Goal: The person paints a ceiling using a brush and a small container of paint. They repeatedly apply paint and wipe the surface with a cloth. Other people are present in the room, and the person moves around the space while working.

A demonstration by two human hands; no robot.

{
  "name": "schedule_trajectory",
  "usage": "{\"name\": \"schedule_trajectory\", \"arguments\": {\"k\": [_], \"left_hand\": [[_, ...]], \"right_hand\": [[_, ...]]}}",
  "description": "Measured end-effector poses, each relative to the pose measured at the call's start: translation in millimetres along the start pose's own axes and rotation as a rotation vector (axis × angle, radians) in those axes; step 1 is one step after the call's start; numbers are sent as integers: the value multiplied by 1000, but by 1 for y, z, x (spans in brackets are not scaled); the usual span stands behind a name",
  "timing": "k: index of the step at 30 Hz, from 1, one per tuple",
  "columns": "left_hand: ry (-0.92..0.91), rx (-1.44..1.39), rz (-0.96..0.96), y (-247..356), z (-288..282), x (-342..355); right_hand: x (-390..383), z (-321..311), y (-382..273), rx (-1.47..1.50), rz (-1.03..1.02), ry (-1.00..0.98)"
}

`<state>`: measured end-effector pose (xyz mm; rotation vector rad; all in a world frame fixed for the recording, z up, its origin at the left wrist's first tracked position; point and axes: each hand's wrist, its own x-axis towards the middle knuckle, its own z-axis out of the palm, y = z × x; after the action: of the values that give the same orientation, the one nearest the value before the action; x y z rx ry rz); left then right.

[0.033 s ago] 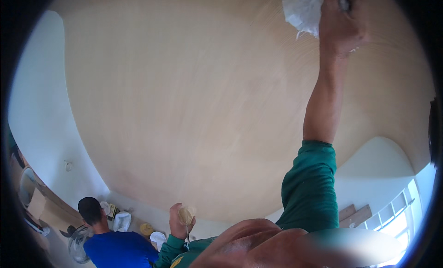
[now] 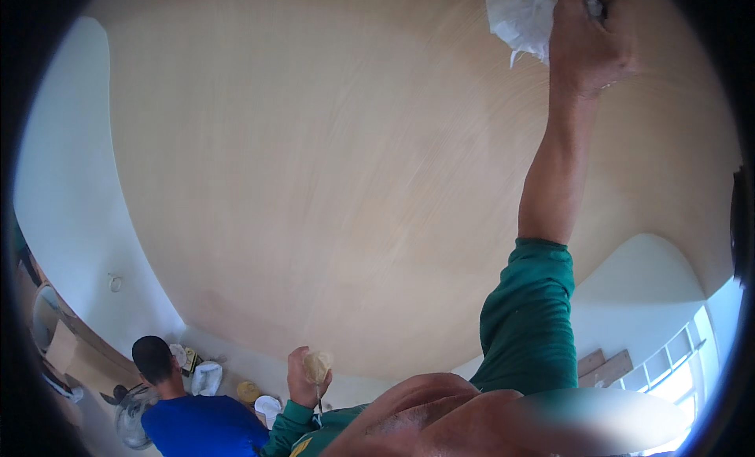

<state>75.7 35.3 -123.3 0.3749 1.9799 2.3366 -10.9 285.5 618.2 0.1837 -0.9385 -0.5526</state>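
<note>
High at the upper right, my right hand (image 2: 591, 52) is closed around a crumpled white sheet (image 2: 522, 18), thin like cloth or plastic. The sheet lies against a broad beige painted surface (image 2: 314, 158), where faint curved streaks show. Part of the sheet is hidden by my fingers or cut off by the top edge. Low in the view, my left hand (image 2: 299, 380) grips a pale yellowish translucent piece (image 2: 318, 366), crinkled and cup-like; its exact kind is unclear. A thin dark strip hangs below it.
At the lower left, a person in a blue shirt (image 2: 203, 425) is beside a round fan-like object (image 2: 132, 419). Near them are a white sack (image 2: 207, 377), a tan round container (image 2: 248, 392) and a white bucket (image 2: 268, 408). Wooden boards (image 2: 609, 370) and a bright window (image 2: 672, 366) lie lower right.
My right hand has shifted slightly right and down along the beige surface, and the white sheet with it. My left hand stays in place.
</note>
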Motion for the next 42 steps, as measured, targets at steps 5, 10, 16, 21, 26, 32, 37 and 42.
{"name": "schedule_trajectory", "arguments": {"k": [5, 10, 16, 21, 26, 32, 37, 42], "left_hand": [[-27, -133, -34, 1, 0, 13], [-23, -305, -146, 6, -2, 1], [-17, -300, -132, 5, 1, 5], [-4, -4, 12, -4, 8, 14], [16, -343, -191, -9, 8, 21], [-5, 130, 177, 6, -4, 23], [24, 202, 204, 17, -2, 25], [28, 150, 288, 13, -2, 30]], "right_hand": [[1, 35, -8, -54, 17, -4], [-50, 31, -26, 10, -48, -184], [-16, 18, -14, 28, -26, -39], [5, 36, -13, -45, 35, 17], [-43, 12, -18, 5, -28, -120], [-14, 6, -4, -37, -17, -2], [-17, 25, -11, -78, 5, 31], [-87, 67, -19, -91, -50, -94]]}}
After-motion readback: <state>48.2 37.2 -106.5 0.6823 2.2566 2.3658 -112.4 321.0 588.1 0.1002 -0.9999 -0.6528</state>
